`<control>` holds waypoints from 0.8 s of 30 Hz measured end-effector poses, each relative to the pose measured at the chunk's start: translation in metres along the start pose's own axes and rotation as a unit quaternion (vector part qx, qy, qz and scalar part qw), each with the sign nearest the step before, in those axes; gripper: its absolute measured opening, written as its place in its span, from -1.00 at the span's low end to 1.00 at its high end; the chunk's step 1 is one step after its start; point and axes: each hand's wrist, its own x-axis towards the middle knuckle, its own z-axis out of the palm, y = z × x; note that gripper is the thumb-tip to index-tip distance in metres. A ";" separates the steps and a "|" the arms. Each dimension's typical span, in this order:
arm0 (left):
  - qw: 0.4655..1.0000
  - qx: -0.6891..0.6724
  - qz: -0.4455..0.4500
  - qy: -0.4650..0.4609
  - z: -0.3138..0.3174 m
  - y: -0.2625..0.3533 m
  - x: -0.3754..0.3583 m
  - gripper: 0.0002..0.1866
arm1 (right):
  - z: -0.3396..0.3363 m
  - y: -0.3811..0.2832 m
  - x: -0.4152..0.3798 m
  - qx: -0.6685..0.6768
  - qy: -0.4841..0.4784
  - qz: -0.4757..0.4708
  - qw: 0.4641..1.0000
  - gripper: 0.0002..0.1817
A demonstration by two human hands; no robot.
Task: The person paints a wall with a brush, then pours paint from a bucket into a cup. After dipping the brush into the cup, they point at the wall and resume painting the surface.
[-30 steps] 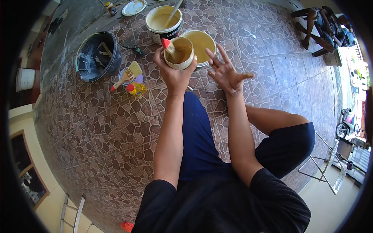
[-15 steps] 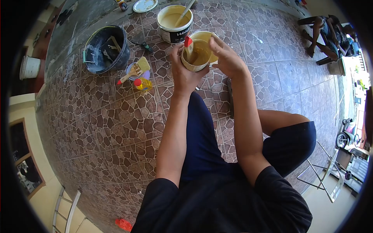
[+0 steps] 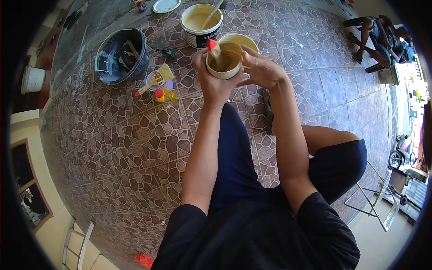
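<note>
My left hand is wrapped round the left side and bottom of a small paint cup, holding it tilted so that its inside shows. Yellowish-tan paint coats the inner wall. A paintbrush with a red-tipped handle leans inside the cup, its lower end hard to make out. At the cup's right side, my right hand is curled with fingertips against the rim and wall. Just behind the cup stands a cream-coloured tub, partly covered by the cup and my right hand.
Beyond sits a paint bucket with a stick in it. On the left are a dark bucket, a wide brush across a small container, and a yellow bottle. A lid lies farther back. A person sits at right.
The cup has shifted slightly up and left, and its mouth is turned more toward me. My right-hand fingers have moved in against its side. The red-tipped brush handle has shifted left.
</note>
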 end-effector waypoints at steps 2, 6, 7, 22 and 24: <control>1.000 -0.028 -0.004 0.005 -0.002 0.000 -0.001 0.01 | -0.014 0.011 0.000 0.007 0.021 0.007 1.000 0.52; 0.999 -0.036 -0.021 -0.018 -0.008 -0.004 -0.001 0.13 | -0.016 0.012 -0.009 0.045 0.072 -0.024 0.996 0.41; 0.999 -0.035 -0.024 -0.018 -0.008 -0.004 -0.003 0.13 | -0.008 0.007 -0.016 0.046 0.067 -0.071 0.994 0.34; 1.000 0.010 -0.005 -0.020 -0.006 -0.012 -0.001 0.15 | 0.014 -0.020 -0.003 -0.524 0.159 -0.354 0.758 0.53; 0.998 -0.057 -0.031 -0.019 -0.003 -0.015 -0.001 0.12 | 0.021 -0.026 -0.007 -0.493 0.144 -0.315 0.798 0.51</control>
